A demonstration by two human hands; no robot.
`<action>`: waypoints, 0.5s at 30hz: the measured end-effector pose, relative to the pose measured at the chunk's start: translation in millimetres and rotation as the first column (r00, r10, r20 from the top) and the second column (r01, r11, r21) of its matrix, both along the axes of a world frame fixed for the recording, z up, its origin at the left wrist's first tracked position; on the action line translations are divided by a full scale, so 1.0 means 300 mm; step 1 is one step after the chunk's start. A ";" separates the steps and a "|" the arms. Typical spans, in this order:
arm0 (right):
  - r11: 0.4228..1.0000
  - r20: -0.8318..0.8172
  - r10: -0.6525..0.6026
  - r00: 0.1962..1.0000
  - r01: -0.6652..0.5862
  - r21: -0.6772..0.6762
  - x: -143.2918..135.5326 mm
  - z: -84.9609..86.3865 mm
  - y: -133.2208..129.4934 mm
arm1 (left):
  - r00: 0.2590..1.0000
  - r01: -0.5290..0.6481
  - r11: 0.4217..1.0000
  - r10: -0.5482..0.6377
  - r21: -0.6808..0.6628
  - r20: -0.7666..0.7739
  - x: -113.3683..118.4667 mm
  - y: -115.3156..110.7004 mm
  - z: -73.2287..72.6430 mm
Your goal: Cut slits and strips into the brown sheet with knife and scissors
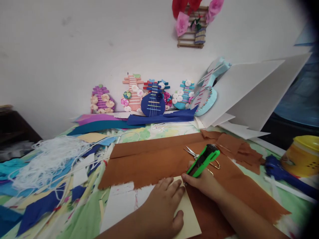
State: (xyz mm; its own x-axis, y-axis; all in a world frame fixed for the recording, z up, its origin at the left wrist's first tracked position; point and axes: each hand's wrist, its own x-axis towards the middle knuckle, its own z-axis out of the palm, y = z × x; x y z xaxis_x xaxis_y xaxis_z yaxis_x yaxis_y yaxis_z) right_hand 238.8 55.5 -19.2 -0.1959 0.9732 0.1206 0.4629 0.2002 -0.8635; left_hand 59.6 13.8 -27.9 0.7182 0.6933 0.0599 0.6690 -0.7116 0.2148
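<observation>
My left hand [163, 202] lies flat with fingers spread on a cream card [190, 220]. Under that card a white sheet [117, 202] shows at the left. My right hand [205, 184] grips a green and black utility knife [203, 161], its lower end close to the card's upper right corner; the blade cannot be made out. Brown fabric-like material [149, 162] spreads out around and beyond both hands. Scissors with gold handles [193, 152] rest on the brown material just behind the knife, partly hidden by it.
A tangle of white cord [50, 162] and blue scraps [41, 205] cover the left side. Several decorated paper instruments [153, 104] lean along the wall. White boards [245, 88] stand back right. At the right are a blue glue gun [281, 169] and a yellow container [302, 156].
</observation>
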 end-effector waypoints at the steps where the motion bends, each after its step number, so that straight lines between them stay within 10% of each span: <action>1: 1.000 0.012 0.002 1.000 -0.002 0.008 -0.002 -0.002 0.000 | 1.000 -0.001 1.000 0.001 0.001 0.001 0.000 0.000 0.001; 15: 0.998 0.027 -0.050 0.998 0.049 0.051 -0.008 -0.018 -0.007 | 1.000 0.001 1.000 -0.001 0.015 0.009 0.003 -0.006 0.015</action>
State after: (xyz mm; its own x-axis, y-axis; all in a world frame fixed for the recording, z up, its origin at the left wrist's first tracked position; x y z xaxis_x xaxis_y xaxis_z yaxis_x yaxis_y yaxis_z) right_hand 236.3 53.4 -24.7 -0.1518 0.9746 0.1644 0.4974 0.2191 -0.8394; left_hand 60.5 12.1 -23.4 0.7181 0.6917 0.0763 0.6665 -0.7152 0.2103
